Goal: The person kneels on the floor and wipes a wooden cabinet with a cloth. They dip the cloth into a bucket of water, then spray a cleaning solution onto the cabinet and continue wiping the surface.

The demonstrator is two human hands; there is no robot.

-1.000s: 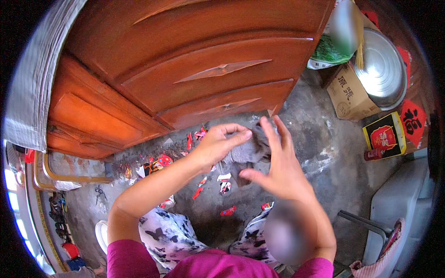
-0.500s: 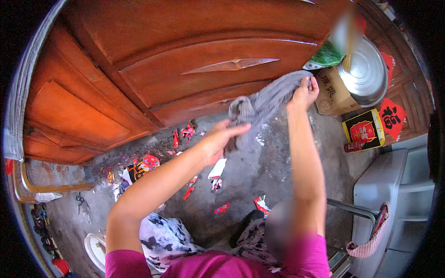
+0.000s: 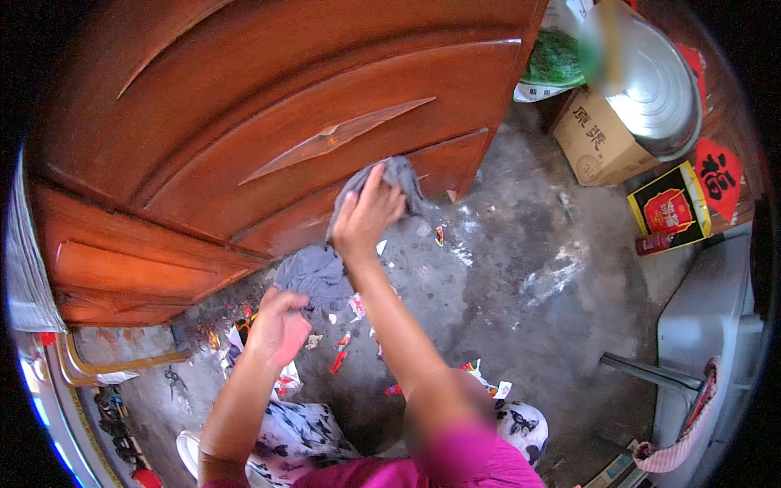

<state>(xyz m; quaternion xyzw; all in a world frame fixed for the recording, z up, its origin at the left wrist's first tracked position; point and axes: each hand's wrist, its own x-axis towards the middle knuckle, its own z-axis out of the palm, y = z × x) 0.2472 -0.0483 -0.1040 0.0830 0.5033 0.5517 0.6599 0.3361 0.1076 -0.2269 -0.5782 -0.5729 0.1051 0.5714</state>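
A grey cloth (image 3: 313, 272) is in use at the lower part of a reddish-brown wooden door (image 3: 195, 191). My right hand (image 3: 368, 213) reaches up to the door's lower panel, with bunched grey fabric under its fingers and palm. Lower and to the left, my left hand (image 3: 281, 329) is closed at the lower bunch of grey fabric, its thumb bent and some fingers hidden. Whether the two grey bunches are one piece cannot be made out behind my right wrist.
Torn red and white paper scraps (image 3: 342, 354) litter the grey floor (image 3: 521, 325). At the right stand a cardboard box (image 3: 598, 138), a round metal lid (image 3: 655, 89), a black-and-yellow box (image 3: 667, 207) and a grey plastic chair (image 3: 700, 325). A metal frame (image 3: 134, 366) lies left.
My right hand has come down and left from the far right, bringing the cloth onto the door's lower panel. My left hand has dropped down and left. The view has shifted.
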